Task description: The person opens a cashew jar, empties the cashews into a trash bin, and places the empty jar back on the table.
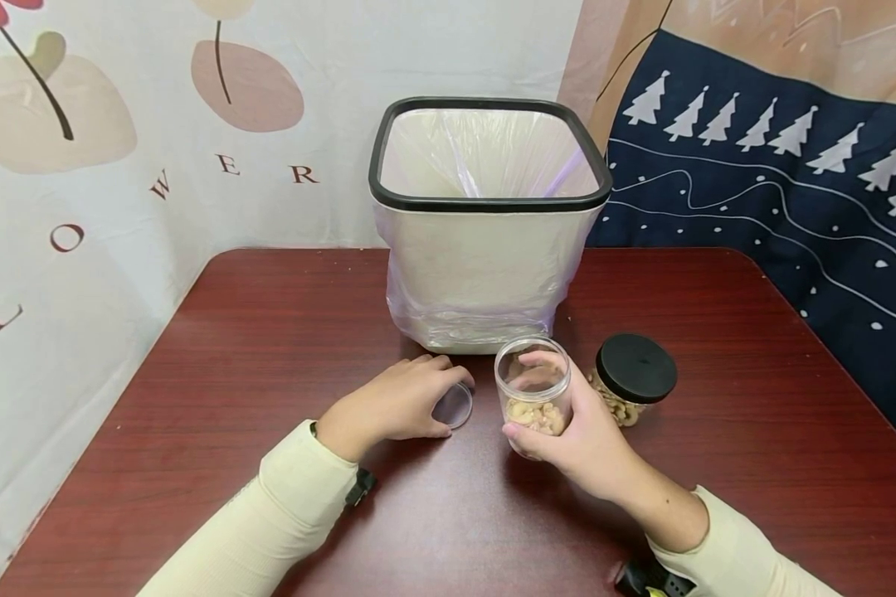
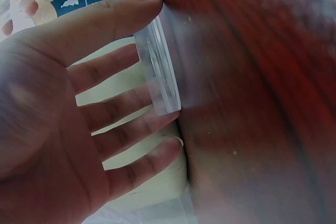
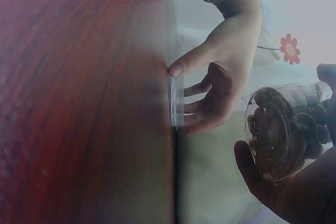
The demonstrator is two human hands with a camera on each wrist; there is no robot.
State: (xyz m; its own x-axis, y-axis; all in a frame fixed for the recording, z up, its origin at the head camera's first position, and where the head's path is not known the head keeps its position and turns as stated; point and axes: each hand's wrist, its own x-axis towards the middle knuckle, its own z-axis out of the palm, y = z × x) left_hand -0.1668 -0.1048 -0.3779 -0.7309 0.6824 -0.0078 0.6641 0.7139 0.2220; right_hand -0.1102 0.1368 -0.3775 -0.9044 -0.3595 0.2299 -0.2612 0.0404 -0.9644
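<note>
My right hand [image 1: 578,431] grips a clear jar [image 1: 534,414] without a lid, its fingers round the side. Pale, curved nuts, cashews by their look, fill its lower part, and the jar is held raised off the table. A clear round lid [image 1: 454,406] lies flat on the table to the left of that jar. My left hand [image 1: 399,398] holds this lid by its rim, thumb on the near edge and fingers at the far side. In the left wrist view several fingers [image 2: 121,106] show behind the lid [image 2: 160,72].
A second jar with a black lid [image 1: 636,368] stands right of my right hand, with similar nuts inside. Behind both hands is a white bin [image 1: 485,274] with a black rim and a clear bag liner. The dark red table [image 1: 269,332] meets patterned cloths at the back.
</note>
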